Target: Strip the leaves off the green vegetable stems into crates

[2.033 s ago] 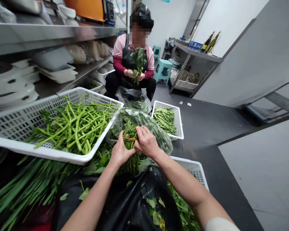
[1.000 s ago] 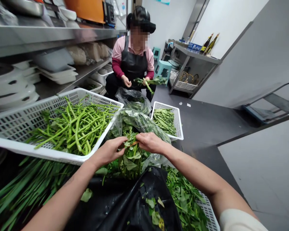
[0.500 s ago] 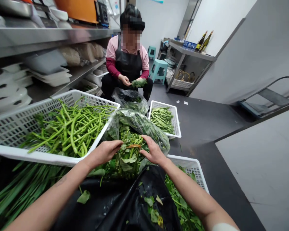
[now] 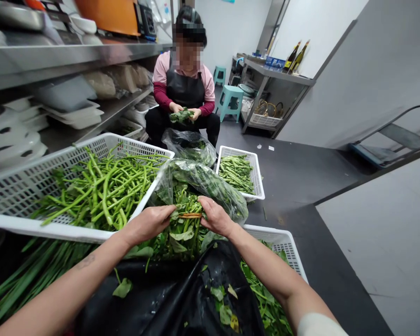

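Between my hands stands a bundle of leafy greens (image 4: pixel 184 233), its cut stems upward and an orange-brown band (image 4: pixel 190 215) around it. My left hand (image 4: pixel 157 221) is closed at the bundle's left side, fingertips near the band. On the opposite side my right hand (image 4: pixel 215 217) grips the stems close to the band. Whether either hand pulls on the band itself I cannot tell. Just beyond, an open clear plastic bag (image 4: pixel 210 179) holds more greens. Loose leaves (image 4: pixel 225 313) lie on the black apron (image 4: pixel 143 298) over my lap.
A white basket (image 4: pixel 17 226) of green stems stands at left, with long green leaves (image 4: pixel 31 275) below it. Another basket (image 4: pixel 290 249) of greens is at right, and a smaller one (image 4: pixel 260 182) ahead. A co-worker (image 4: pixel 185 88) sits opposite, holding greens. Steel shelving (image 4: pixel 126 51) runs along the left.
My hands have shifted slightly left at the banded bundle, the right hand's fingers now drawn in closer to the stems. The co-worker's hands and greens have moved a little left.
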Demonstrator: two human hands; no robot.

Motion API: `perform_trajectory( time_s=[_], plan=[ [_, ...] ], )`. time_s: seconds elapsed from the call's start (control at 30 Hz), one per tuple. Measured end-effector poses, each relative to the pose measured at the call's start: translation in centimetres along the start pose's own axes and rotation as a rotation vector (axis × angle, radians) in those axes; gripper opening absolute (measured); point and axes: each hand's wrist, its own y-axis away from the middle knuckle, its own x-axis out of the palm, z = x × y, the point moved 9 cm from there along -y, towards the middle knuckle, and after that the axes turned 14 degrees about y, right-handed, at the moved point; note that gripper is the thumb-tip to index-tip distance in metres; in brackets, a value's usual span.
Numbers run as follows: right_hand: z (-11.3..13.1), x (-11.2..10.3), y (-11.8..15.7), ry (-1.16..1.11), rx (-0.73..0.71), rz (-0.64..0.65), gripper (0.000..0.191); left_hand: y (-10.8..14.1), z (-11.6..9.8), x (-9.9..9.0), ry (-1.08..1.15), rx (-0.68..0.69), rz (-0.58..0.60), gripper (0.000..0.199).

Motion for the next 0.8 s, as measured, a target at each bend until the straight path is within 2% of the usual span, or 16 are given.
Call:
perform_trajectory(
  time_s=[0.2, 0.37, 0.43, 0.53, 0.63, 0.8],
  plan=[
    [-0.6, -0.9, -1.3, 0.042, -0.022, 0.019, 0.038, -0.6, -0.7, -0.2, -0.168, 0.098, -0.035, 0.023],
    [0.7, -3.1, -2.4, 0.090, -0.159, 0.033, 0.023, -0.4, -3.2, -1.5, -0.215, 0.271, -0.123, 0.018],
    [1.0, -3.7, -2.6, 0.097, -0.191, 0.055, 0.017, -0.1, -4.3, -2.2, -0.224, 0.337, -0.204, 0.021],
    [0.8, -3.6, -2.6, 0.085, -0.200, 0.139, 0.013, 0.4, -5.7, -2.9, -0.235, 0.426, -0.316, 0.039],
    [0.8, -3.0, -2.3, 0.064, -0.197, 0.191, 0.018, 0.5, -6.5, -2.0, -0.257, 0.514, -0.255, 0.047],
    [2.0, -1.6, -2.3, 0.111, -0.221, 0.266, 0.016, -0.1, -5.6, -1.0, -0.273, 0.473, -0.120, 0.031]
  ],
)
